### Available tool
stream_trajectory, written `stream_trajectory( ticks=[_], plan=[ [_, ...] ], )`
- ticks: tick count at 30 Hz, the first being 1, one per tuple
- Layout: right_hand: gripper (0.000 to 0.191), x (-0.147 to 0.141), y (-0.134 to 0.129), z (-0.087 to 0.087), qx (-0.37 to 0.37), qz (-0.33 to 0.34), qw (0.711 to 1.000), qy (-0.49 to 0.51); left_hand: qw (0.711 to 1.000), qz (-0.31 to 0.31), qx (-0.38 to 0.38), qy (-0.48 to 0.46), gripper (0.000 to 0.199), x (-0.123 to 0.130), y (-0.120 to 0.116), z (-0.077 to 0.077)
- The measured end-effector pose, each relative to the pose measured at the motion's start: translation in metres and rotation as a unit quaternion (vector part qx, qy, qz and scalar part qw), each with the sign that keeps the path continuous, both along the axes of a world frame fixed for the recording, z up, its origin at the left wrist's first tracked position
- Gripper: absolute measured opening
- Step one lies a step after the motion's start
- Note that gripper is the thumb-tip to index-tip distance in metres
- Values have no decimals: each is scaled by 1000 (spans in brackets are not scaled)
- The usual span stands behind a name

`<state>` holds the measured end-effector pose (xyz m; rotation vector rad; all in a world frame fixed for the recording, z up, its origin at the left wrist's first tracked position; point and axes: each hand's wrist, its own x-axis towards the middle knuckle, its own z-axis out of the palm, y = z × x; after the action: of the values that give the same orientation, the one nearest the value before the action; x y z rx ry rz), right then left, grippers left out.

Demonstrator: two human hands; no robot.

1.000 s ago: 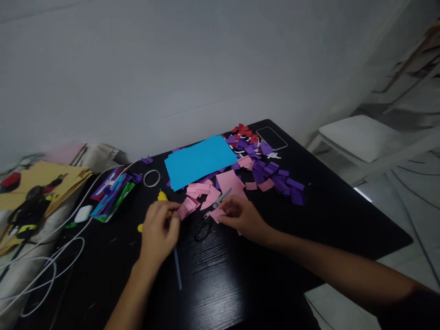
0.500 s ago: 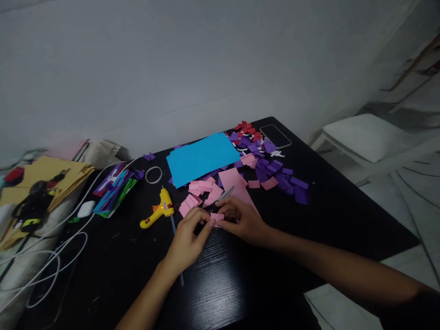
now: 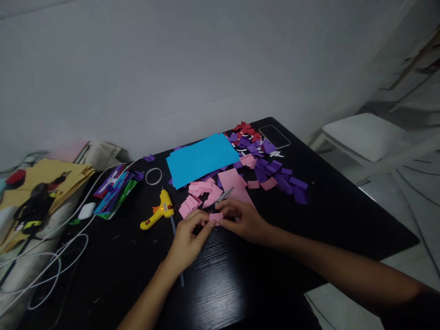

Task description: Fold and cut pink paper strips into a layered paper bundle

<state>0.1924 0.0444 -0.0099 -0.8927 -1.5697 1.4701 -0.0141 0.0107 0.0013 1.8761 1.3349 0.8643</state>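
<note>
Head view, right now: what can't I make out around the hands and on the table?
All in the head view:
Handles of the scissors: hidden behind the hands and the paper they hold.
Side edges of the small pink piece: covered by fingers of the left hand and right hand.
Print on the glue gun: too small.
Right sleeve: cut off by the picture's edge.

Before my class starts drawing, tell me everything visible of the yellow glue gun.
The glue gun looks like yellow plastic, with an orange trigger, small orange glow, pale label and reddish patch on its handle. It lies on its side on the black table, nozzle towards the wall. A greyish glue stick runs from its rear, partly hidden by the left hand; neither hand touches its body.
</note>
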Motion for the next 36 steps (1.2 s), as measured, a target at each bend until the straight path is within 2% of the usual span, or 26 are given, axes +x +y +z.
stream_trajectory(
  ticks=[3, 4, 7, 11, 16, 20, 24, 28, 32, 36],
  plan=[
    [4, 2, 2, 1, 59, -9, 997, -45, 998, -18, 67, 9, 8, -3, 1, 0],
    [4, 3, 3, 0, 91, -9, 994, -63, 995, -27, 95, 16, 9, -5, 1, 0],
    [18, 6, 5, -5, 208, 17, 972, -111, 984, -64, 155, 67, 15, -10, 2, -2],
    [33, 8, 7, -15, 322, 94, 925, -181, 966, -126, 168, 153, 18, -14, 3, -2],
    [31, 10, 4, -17, 363, 139, 878, -280, 957, -157, 146, 196, 26, -16, 0, 7],
    [26, 11, -5, -6, 371, 164, 844, -350, 959, -153, 120, 209, 32, -16, -8, 21],
    [24, 16, -22, 6, 376, 191, 816, -395, 954, -144, 93, 245, 33, -5, -30, 27],
    [27, 24, -45, 8, 395, 207, 797, -407, 936, -134, 139, 295, 46, 12, -62, 16],
    [37, 31, -64, 2, 398, 173, 808, -399, 910, -110, 187, 354, 50, 21, -85, -4],
    [42, 38, -73, -7, 408, 137, 811, -396, 887, -80, 218, 400, 54, 25, -97, -23]
  ],
)
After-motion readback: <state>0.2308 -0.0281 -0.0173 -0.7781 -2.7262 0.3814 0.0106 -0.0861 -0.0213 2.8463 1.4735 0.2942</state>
